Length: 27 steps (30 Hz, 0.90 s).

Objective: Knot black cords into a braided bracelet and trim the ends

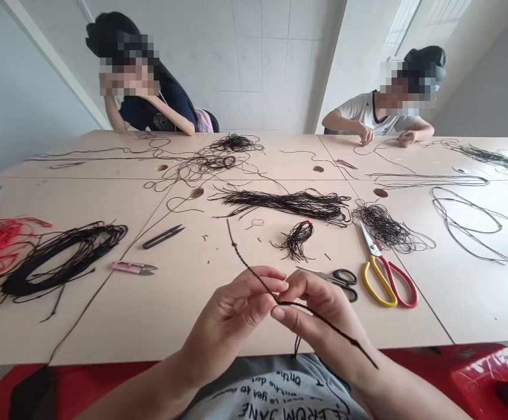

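Grey printed T-shirt (275,391) fills the bottom of the view, and just above it both bare hands sit close together, fingers curled inward, tips meeting. Left hand (228,315) and right hand (319,309) pinch a thin black twisted cord (250,269) between them; its upper end rises away over the table, its lower end runs down past the right wrist, and a short loose strand dangles below the grip. Just beyond the right hand lie small steel scissors with black loop handles (345,282), near large shears with red and yellow handles (389,280). A small bunch of black cord tied with red (296,239) sits ahead on the pale wooden table (184,315), among other black tangles. Across the table, the hands of a seated person in a white T-shirt (365,135) rest on loose cord.
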{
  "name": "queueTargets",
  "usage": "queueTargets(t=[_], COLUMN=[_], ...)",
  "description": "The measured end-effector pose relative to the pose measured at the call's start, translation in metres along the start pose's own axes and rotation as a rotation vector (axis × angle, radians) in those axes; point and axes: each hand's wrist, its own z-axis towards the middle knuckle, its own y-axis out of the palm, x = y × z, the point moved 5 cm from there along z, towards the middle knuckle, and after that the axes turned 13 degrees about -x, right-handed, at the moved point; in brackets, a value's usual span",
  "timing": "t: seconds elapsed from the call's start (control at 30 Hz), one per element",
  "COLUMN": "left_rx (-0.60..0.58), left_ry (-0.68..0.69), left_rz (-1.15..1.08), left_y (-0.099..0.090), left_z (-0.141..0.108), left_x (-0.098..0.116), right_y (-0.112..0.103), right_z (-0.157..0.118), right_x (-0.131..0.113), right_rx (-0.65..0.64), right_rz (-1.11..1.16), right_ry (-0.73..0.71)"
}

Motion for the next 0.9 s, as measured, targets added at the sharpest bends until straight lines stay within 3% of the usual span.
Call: queueTargets(t=[0.13,0.23,0.4,0.5,0.6,0.67,0.73,0.8,0.9], left_rx=[0.066,0.134,0.329,0.335,0.199,0.091,-0.011,-0.088,-0.151], left_ry=[0.003,-0.011,-0.108,-0.228,-0.352,-0.404,-0.441,-0.461,-0.477], left_rz=[0.059,-0.012,-0.335,-0.462,-0.468,-0.426,-0.377,-0.32,-0.237], left_y=[-0.002,-0.005,-0.011,-0.012,-0.006,-0.001,0.007,0.015,0.022], left_z=[-0.004,-0.006,-0.008,-0.006,-0.005,-0.005,-0.004,-0.004,-0.004], left_x=[-0.003,-0.004,-0.005,-0.007,-0.007,-0.006,-0.004,0.001,0.01], right_y=[0.001,0.005,-0.01,-0.031,-0.042,-0.031,-0.018,-0.009,-0.005], right_z=[0.001,0.0,-0.008,-0.017,-0.024,-0.026,-0.027,-0.026,-0.024], right_x=[0.013,0.019,0.019,0.007,-0.025,-0.045,-0.056,-0.061,-0.061], right_rx=[-0.023,-0.034,0.121,0.225,0.177,0.01,-0.124,-0.185,-0.229], right_rz=[-0.038,0.078,0.298,0.273,-0.12,-0.564,-0.84,-1.02,-1.114], right_ry=[0.031,0.013,-0.108,-0.203,-0.366,-0.461,-0.54,-0.59,-0.595])
